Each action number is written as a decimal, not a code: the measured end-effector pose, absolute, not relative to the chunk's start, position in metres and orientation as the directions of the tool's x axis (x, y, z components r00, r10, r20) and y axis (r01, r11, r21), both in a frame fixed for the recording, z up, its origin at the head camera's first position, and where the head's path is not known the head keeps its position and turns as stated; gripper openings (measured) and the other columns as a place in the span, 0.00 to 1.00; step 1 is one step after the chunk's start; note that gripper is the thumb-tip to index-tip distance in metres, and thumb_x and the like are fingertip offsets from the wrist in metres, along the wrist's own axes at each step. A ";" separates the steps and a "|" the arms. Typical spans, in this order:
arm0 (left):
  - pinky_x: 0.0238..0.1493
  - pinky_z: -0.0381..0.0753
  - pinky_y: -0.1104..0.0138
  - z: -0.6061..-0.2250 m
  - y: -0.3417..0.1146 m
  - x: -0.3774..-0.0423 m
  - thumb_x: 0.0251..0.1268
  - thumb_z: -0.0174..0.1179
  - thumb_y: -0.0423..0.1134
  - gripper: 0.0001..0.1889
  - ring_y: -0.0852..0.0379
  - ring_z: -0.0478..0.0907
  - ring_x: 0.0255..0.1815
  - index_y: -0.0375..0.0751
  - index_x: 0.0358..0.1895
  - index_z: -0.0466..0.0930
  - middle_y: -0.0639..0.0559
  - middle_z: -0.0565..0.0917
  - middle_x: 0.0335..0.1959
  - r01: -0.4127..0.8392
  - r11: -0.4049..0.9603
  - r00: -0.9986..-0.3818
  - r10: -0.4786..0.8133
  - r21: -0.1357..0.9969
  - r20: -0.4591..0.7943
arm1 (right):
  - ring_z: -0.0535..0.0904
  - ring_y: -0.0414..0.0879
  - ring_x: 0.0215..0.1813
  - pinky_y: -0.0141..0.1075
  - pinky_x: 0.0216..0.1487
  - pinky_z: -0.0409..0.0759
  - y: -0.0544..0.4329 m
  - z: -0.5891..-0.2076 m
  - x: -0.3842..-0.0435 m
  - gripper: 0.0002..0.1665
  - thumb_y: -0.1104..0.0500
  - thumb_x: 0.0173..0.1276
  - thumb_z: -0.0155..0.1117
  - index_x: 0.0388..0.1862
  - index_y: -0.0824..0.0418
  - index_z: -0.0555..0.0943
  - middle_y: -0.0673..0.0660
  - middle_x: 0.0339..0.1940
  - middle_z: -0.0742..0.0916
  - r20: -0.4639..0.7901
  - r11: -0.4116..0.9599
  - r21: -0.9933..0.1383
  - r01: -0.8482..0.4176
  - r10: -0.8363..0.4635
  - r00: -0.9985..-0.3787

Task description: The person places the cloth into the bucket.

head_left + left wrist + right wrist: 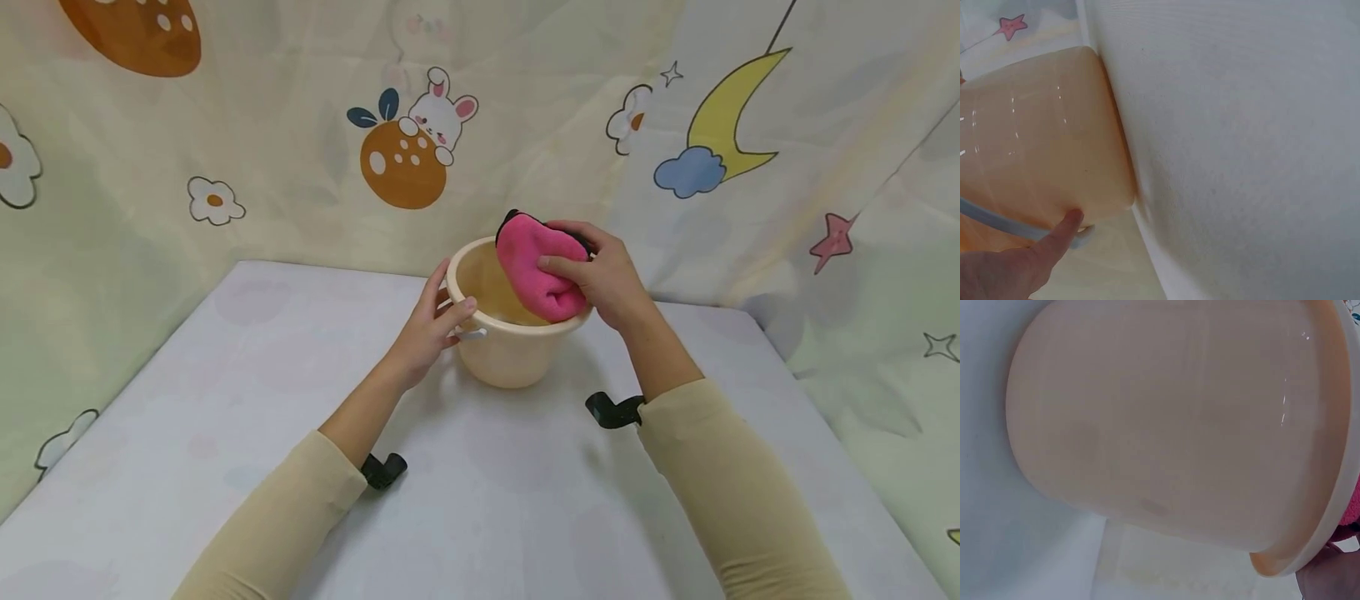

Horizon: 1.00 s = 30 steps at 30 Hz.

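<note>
Well, the right hand (609,271) pinches a folded pink cloth (527,258) at the bucket's (502,358) mouth — the left hand (422,337) grips its rim opposite.

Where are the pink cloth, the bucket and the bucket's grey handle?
Pink cloth (521,257): head view, upper middle of its pink face.
Bucket (510,358): head view, outer front wall.
Grey handle (1004,224): left wrist view, along its curved band.

A cartoon-printed curtain (525,142) hangs behind a pale, faintly patterned tabletop (502,475).
</note>
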<state>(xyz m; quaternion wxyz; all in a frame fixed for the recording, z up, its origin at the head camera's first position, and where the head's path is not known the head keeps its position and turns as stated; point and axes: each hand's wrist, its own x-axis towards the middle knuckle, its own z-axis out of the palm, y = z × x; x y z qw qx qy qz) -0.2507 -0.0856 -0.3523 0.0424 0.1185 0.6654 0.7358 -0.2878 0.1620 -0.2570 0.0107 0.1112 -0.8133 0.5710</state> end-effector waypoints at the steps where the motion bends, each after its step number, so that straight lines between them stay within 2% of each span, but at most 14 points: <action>1: 0.69 0.66 0.35 -0.352 -0.086 -0.251 0.75 0.56 0.47 0.42 0.44 0.61 0.79 0.65 0.84 0.40 0.44 0.58 0.81 0.097 -0.110 -0.968 0.221 0.989 0.119 | 0.71 0.50 0.67 0.35 0.51 0.84 0.162 -0.257 -0.288 0.35 0.54 0.66 0.75 0.72 0.49 0.75 0.54 0.67 0.77 0.142 0.332 -0.923 -0.194 -0.172 -0.975; 20: 0.69 0.66 0.36 -0.351 -0.085 -0.250 0.76 0.56 0.48 0.42 0.44 0.59 0.80 0.65 0.84 0.40 0.44 0.58 0.81 0.086 -0.099 -0.972 0.212 0.991 0.105 | 0.74 0.50 0.64 0.42 0.51 0.85 0.160 -0.252 -0.291 0.36 0.51 0.63 0.77 0.70 0.47 0.77 0.52 0.65 0.79 0.097 0.503 -0.836 -0.220 -0.259 -0.961; 30: 0.69 0.67 0.36 -0.350 -0.084 -0.250 0.76 0.56 0.48 0.42 0.44 0.60 0.80 0.65 0.84 0.41 0.44 0.58 0.81 0.083 -0.099 -0.972 0.210 0.992 0.102 | 0.75 0.52 0.62 0.44 0.52 0.84 0.154 -0.252 -0.296 0.33 0.53 0.65 0.75 0.68 0.51 0.78 0.56 0.63 0.81 0.085 0.600 -0.746 -0.289 -0.345 -0.935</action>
